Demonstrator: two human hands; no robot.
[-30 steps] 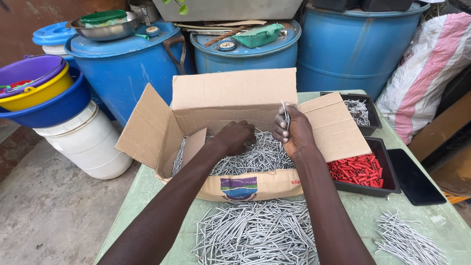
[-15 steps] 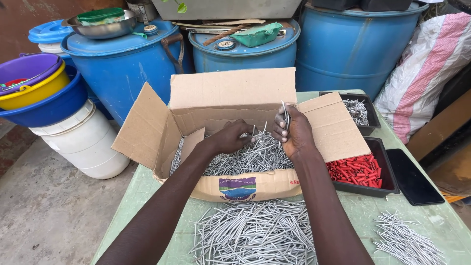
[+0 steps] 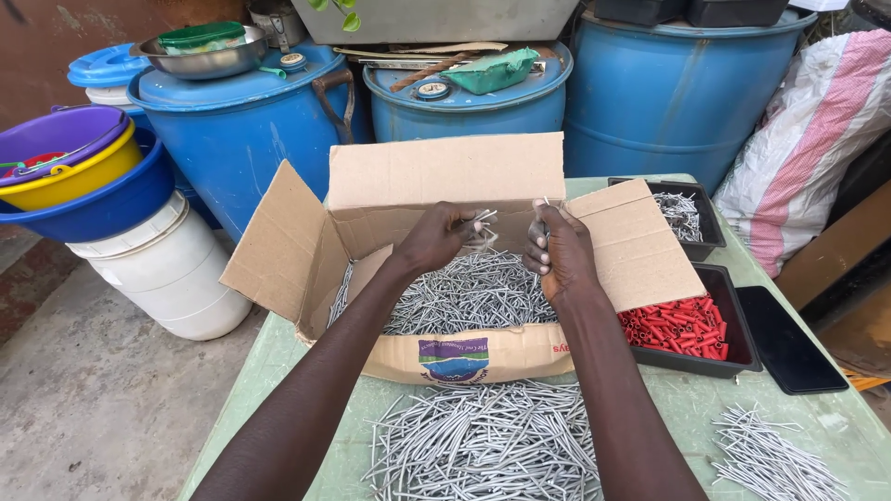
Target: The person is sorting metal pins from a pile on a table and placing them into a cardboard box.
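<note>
An open cardboard box (image 3: 436, 181) sits on a pale green table (image 3: 278, 362) and holds a mass of silver nails (image 3: 473, 292). My left hand (image 3: 436, 237) is raised above the nails in the box, pinching a small bunch of nails at its fingertips. My right hand (image 3: 557, 250) hovers beside it over the box, fingers closed around a few nails that stick up above the thumb. A loose heap of nails (image 3: 483, 441) lies on the table in front of the box, between my forearms.
A black tray of red plastic plugs (image 3: 682, 325) and a black tray of nails (image 3: 687, 213) sit right of the box. A smaller nail pile (image 3: 770, 455) lies at front right. Blue drums (image 3: 251, 121) stand behind; stacked basins on a white bucket (image 3: 158, 269) stand left.
My left hand has lifted out of the nails with a small bunch in its fingers. My right hand stays raised with its nails, shifting slightly.
</note>
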